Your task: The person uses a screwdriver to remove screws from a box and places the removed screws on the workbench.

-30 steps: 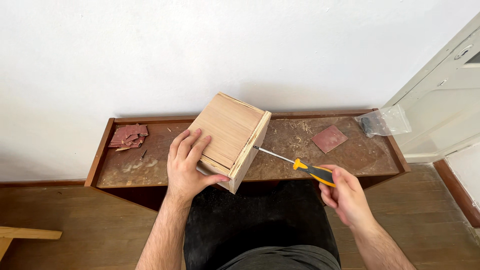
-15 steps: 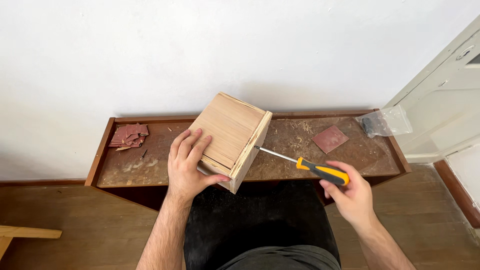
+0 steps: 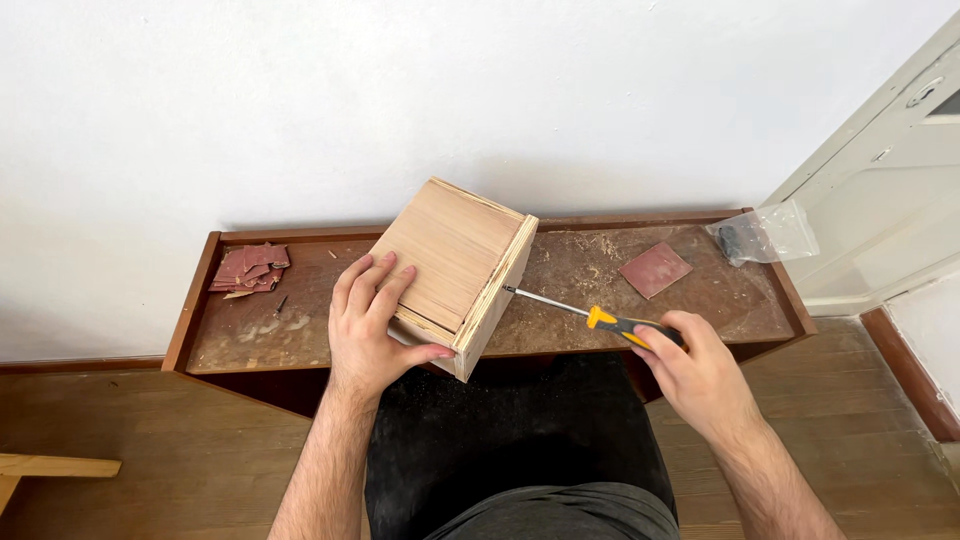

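Bracing the tilted pale plywood box point(image 3: 452, 262) with spread left hand point(image 3: 375, 325); it looks light, rigid. Right hand point(image 3: 697, 372) closed around yellow-black screwdriver point(image 3: 592, 316), tip at the box's side.

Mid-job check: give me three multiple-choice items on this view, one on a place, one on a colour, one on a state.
1. Where does the single sandpaper square lie?
A. right part of the table
B. on the floor
C. on the box

2. What colour is the screwdriver handle?
A. red and white
B. yellow and black
C. all blue

3. How does the wooden box stand?
A. flat on the table
B. tilted, steadied by the left hand
C. lying on the floor

Key: 1 A, it lies right of the box near the plastic bag. 2 B, yellow shows ahead of the right hand. 3 B, one corner is raised, with the fingers spread on the box.
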